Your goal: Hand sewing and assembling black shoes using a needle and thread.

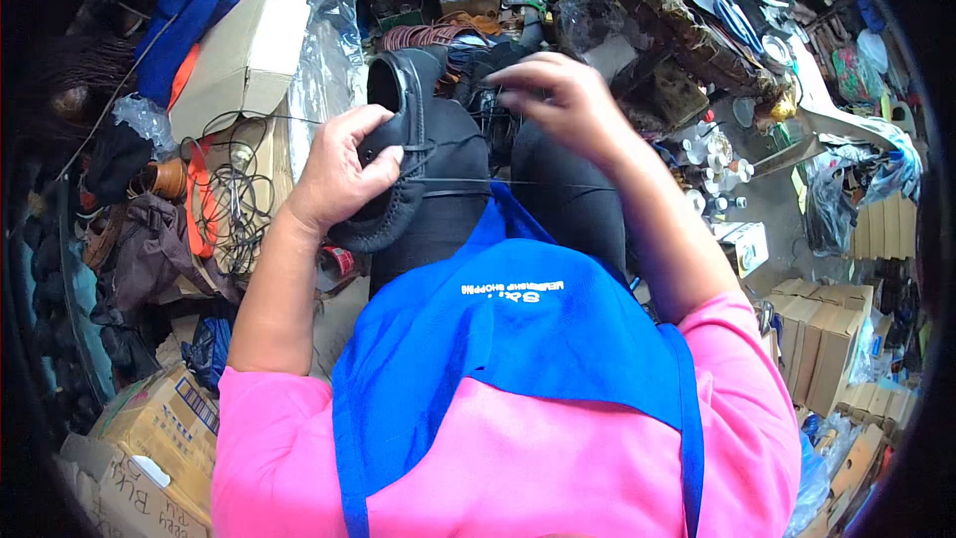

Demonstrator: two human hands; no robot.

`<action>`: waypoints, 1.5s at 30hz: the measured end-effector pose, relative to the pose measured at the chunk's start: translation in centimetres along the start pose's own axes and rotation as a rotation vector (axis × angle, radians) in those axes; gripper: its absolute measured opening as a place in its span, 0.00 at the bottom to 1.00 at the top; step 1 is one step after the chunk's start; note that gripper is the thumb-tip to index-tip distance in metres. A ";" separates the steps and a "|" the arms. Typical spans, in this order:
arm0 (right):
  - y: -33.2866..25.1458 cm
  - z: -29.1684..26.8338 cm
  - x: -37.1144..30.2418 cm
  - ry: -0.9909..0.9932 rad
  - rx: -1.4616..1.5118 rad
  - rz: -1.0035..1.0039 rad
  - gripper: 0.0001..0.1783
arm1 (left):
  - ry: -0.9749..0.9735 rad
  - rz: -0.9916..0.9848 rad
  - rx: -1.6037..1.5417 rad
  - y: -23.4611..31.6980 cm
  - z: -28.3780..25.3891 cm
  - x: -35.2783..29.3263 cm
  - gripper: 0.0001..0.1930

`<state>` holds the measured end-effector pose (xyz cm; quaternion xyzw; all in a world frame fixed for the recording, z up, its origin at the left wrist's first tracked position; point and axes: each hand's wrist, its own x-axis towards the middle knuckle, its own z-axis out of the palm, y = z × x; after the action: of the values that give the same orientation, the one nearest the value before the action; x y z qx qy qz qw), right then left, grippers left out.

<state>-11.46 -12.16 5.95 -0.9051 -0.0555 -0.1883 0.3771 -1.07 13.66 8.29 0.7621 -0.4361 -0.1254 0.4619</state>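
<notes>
A black moccasin-like shoe [383,227] rests against my left thigh, its opening facing up. My left hand [349,159] is closed on its side, with the thumb on the upper near the stitched seam and several fingers hidden behind it. Dark thread [463,180] runs from the seam to the right across my dark-trousered legs. Above my right knee, apart from the shoe, my right hand [563,105] is raised with bent fingers. Motion smears its fingertips, and whether they hold anything does not show. A blue apron [508,279] covers my lap.
A tangle of black cord [239,189] lies over cardboard on the left. Small white-capped bottles [712,164] stand at the right. Stacked cardboard boxes [817,339] are at the lower right, another box [159,428] at the lower left. Reddish cord [428,36] lies ahead amid clutter.
</notes>
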 end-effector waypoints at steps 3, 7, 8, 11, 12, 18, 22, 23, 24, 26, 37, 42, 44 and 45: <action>-3.3 2.6 1.8 0.038 0.115 -0.195 0.10 | -0.031 -0.072 -0.047 0.9 -0.5 -0.6 0.13; -5.2 3.2 1.0 0.026 0.204 -0.260 0.10 | -0.039 -0.172 -0.217 -0.1 -0.5 -1.4 0.14; -5.3 3.3 0.8 0.011 0.233 -0.273 0.11 | -0.047 -0.205 -0.328 -0.1 -0.3 -1.2 0.15; -5.0 4.3 0.0 -0.005 0.286 -0.236 0.11 | -0.084 -0.258 -0.431 0.2 0.0 -1.0 0.15; -5.0 4.6 -0.3 0.004 0.321 -0.183 0.10 | -0.074 -0.264 -0.477 0.2 0.0 -0.9 0.15; -6.0 3.8 -0.5 0.128 0.029 -0.394 0.10 | -0.093 -0.285 -0.590 0.9 0.1 0.0 0.13; -6.7 3.5 -0.7 0.118 0.012 -0.364 0.10 | -0.068 -0.255 -0.456 1.5 0.4 0.2 0.13; -6.7 3.2 -0.7 0.082 0.031 -0.356 0.09 | -0.073 -0.252 -0.332 1.4 0.5 0.3 0.14; -6.8 3.0 -0.7 0.046 0.049 -0.347 0.09 | -0.079 -0.249 -0.209 1.4 0.5 0.3 0.14; -7.7 2.3 -0.7 -0.032 0.118 -0.248 0.08 | 0.010 -0.153 -0.071 1.4 1.0 0.4 0.13; -6.1 2.7 -0.7 -0.059 0.149 -0.244 0.13 | 0.114 -0.107 0.011 2.2 1.5 0.7 0.10; -6.2 2.6 -0.7 -0.128 0.434 0.091 0.09 | 0.119 -0.105 0.069 2.3 1.1 0.5 0.11; -5.8 2.3 -0.6 -0.173 0.458 0.217 0.07 | 0.122 -0.097 0.090 2.2 1.0 0.5 0.11; -5.3 2.6 -0.7 -0.151 0.448 0.196 0.07 | 0.084 -0.108 0.069 2.1 0.9 0.4 0.09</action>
<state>-12.60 -6.59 7.54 -0.8114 -0.0359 -0.0659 0.5797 -2.55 12.35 9.61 0.8045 -0.3786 -0.1029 0.4460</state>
